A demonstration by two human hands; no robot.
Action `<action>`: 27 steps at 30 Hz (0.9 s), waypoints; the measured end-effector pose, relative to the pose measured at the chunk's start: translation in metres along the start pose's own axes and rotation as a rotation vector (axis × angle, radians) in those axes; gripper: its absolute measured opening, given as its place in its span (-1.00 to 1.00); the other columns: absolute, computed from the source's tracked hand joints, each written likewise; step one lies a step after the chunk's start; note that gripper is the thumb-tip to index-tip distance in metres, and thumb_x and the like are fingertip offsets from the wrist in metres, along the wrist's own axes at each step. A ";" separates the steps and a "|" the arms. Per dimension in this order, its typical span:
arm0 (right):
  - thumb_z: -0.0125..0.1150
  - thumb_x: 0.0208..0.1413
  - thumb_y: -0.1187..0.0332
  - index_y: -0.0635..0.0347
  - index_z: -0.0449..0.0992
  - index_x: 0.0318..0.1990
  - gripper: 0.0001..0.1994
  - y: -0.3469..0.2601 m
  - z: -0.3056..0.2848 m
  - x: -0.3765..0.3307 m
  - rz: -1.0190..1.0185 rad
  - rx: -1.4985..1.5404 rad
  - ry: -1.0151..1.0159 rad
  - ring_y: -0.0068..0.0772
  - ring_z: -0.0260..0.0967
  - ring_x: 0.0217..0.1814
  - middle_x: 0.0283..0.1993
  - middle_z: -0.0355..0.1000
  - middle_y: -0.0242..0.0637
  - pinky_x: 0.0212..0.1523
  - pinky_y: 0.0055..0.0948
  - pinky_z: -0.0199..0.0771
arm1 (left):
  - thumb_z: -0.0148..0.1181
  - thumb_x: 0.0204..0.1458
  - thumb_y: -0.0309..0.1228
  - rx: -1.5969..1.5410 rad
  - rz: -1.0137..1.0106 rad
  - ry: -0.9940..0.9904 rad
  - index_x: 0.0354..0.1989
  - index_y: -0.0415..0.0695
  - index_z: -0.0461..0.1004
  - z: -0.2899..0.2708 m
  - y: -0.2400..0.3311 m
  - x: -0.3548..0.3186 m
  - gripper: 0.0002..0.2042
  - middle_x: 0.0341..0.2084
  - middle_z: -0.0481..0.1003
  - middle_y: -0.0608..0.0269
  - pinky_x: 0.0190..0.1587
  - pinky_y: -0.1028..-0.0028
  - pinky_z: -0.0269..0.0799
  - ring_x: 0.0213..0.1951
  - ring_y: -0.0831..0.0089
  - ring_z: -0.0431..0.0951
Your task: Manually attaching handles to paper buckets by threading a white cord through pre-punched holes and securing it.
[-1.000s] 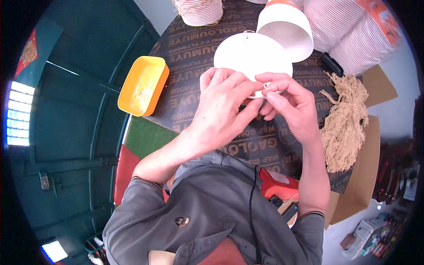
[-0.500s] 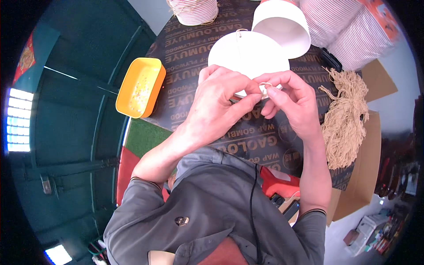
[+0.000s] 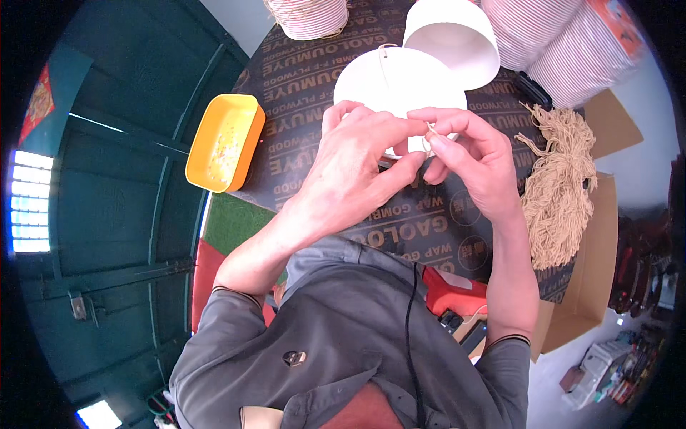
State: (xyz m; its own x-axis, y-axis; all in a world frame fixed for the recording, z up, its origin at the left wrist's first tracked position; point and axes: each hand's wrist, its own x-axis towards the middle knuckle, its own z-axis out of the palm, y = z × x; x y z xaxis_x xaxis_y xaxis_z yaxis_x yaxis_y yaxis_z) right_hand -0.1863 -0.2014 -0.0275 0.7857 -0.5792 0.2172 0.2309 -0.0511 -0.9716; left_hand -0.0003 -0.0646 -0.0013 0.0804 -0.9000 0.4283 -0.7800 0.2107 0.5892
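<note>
A thin, light cord [image 3: 428,141] forms a small loop at the near edge of a white round bowl-like piece [image 3: 411,79]. My right hand [image 3: 475,154] pinches the cord between thumb and fingertips. Close beside it, my left hand [image 3: 357,150] has its thumb and index finger apart, the index tip touching the cord near my right fingers. The left hand's other fingers lie curled over the white piece's near left side, partly hidden. Another length of cord [image 3: 384,68] runs over the far edge of the white piece.
A white tub [image 3: 457,53] lies on its side behind. Wrapped stacks of striped tubs [image 3: 582,53] stand at the far right. Tan cords [image 3: 557,189] lie in a bundle beside a cardboard box [image 3: 582,286]. A yellow tray [image 3: 229,143] with small bits sits left on the dark table [image 3: 286,93].
My left thumb and index finger have parted from their pinch. The cord loop, flatter before, now stands taller between my fingertips. My right hand still grips it.
</note>
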 end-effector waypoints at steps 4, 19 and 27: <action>0.28 0.47 0.41 0.26 0.61 0.00 -0.88 0.000 0.001 0.000 0.000 0.023 0.003 -0.67 0.63 -0.33 0.25 0.64 -0.11 -0.30 -0.64 0.69 | 0.37 0.25 -0.34 -0.019 0.008 -0.029 -0.03 -0.05 0.71 -0.002 0.000 0.001 -0.82 -0.31 0.65 0.34 0.39 0.06 0.15 -0.11 0.32 0.64; 0.41 0.32 0.56 0.27 0.66 -0.12 -0.95 -0.008 0.003 -0.005 -0.200 -0.297 0.122 -0.75 0.50 -0.37 -0.17 0.61 -0.39 -0.41 -0.68 0.43 | 0.47 0.17 -0.44 0.084 0.174 0.165 -0.14 0.00 0.67 0.022 -0.012 -0.009 -0.86 -0.30 0.65 0.38 0.25 0.17 0.36 -0.17 0.35 0.67; 0.40 0.30 0.59 0.32 0.65 -0.14 -0.95 -0.003 -0.007 -0.009 -0.184 -0.291 0.036 -0.71 0.53 -0.35 -0.20 0.62 -0.37 -0.36 -0.65 0.48 | 0.48 0.15 -0.44 0.082 0.231 0.234 -0.13 -0.05 0.64 0.025 -0.023 -0.004 -0.84 -0.30 0.64 0.32 0.05 0.28 0.42 -0.22 0.32 0.68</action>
State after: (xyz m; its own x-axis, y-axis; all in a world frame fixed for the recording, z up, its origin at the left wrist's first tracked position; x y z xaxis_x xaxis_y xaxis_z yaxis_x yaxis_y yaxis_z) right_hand -0.1977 -0.2015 -0.0268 0.7240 -0.5667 0.3932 0.1899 -0.3842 -0.9035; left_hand 0.0013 -0.0755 -0.0336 0.0292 -0.7180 0.6954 -0.8407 0.3588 0.4057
